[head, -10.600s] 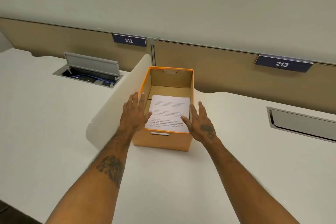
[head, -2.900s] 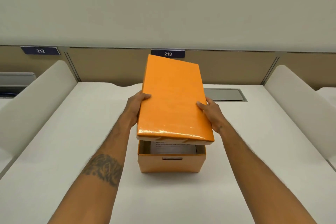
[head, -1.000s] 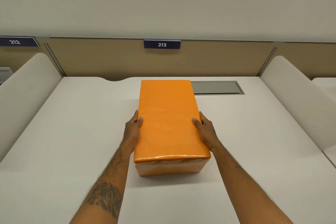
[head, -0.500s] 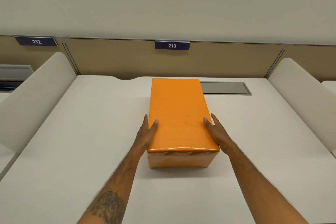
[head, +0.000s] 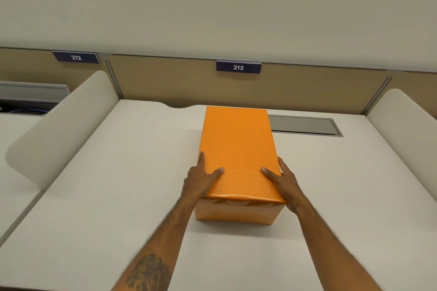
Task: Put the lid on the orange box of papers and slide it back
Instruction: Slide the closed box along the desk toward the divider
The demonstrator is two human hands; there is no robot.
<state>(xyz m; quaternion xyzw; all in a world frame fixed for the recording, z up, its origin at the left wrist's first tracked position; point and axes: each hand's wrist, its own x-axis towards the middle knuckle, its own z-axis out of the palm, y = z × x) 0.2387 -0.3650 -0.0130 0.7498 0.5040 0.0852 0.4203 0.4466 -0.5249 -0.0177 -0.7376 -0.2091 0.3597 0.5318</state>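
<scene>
1. Head view: the orange box (head: 236, 211) is stood on the white desk (head: 118, 196), its lid (head: 238, 149) fitted on top.
2. The box is gripped between the left hand (head: 201, 178) and right hand (head: 282, 181), flat on its sides, thumbs laid on the lid.
3. Its far end is set beside the grey hatch (head: 305, 124), below sign 213 (head: 238, 67).

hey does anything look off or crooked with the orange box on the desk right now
Nothing stands out. The lid sits flat and square on the orange box, with the left hand and right hand on its sides. The desk shows no spill or damage.
</scene>
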